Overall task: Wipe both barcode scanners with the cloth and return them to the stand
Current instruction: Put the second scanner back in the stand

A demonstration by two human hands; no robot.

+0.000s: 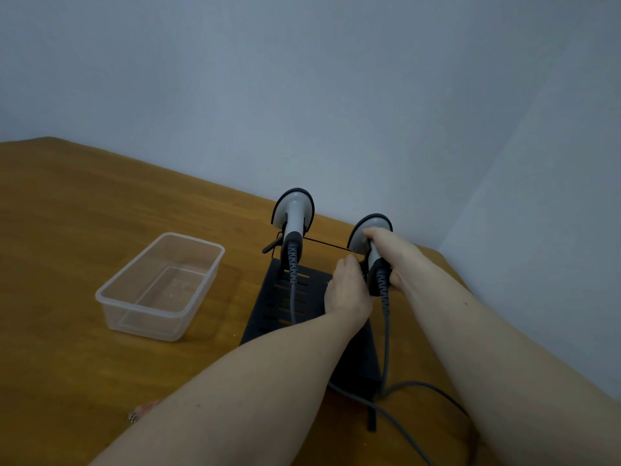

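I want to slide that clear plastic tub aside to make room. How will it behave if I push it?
The clear tub looks thin-walled and holds nothing, so it is probably very light. It sits flat on the smooth wooden table, so it should slide rather than tip. Its walls may flex under a hard push.

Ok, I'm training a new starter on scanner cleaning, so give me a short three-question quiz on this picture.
1. True or false: the right hand grips the right scanner.
2. Which scanner hangs untouched on the stand: A left, B right?
3. What lies in the clear plastic container?

Key: 1 true. 2 A, the left scanner. 3 Nothing visible; it looks empty. The left hand is beside the right scanner's handle; contact unclear.
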